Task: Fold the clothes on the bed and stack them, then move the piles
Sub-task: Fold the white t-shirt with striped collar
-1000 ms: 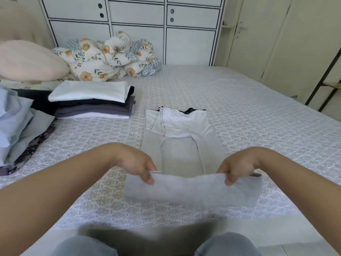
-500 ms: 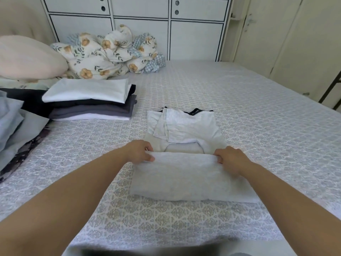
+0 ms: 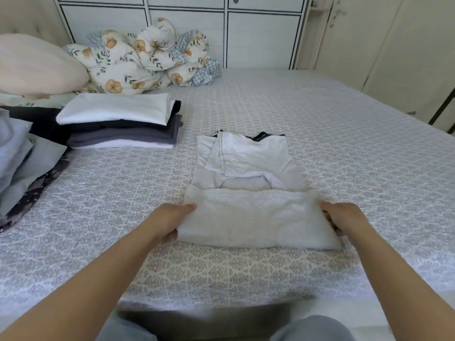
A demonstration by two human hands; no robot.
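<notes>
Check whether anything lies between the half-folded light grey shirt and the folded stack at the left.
Nothing visible does. Both hands, left and right, grip the shirt; only bare bedsheet separates it from the folded stack.

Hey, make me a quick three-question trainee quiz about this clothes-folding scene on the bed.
1. True or false: both hands hold the light grey garment.
2. Which colour tops the folded stack? A) white B) red C) green
3. Fill in: the floral bundle lies at the bed's far edge, beside the ____.

Key:
1. True: the left hand and the right hand grip its side edges.
2. A
3. Pillow
</notes>
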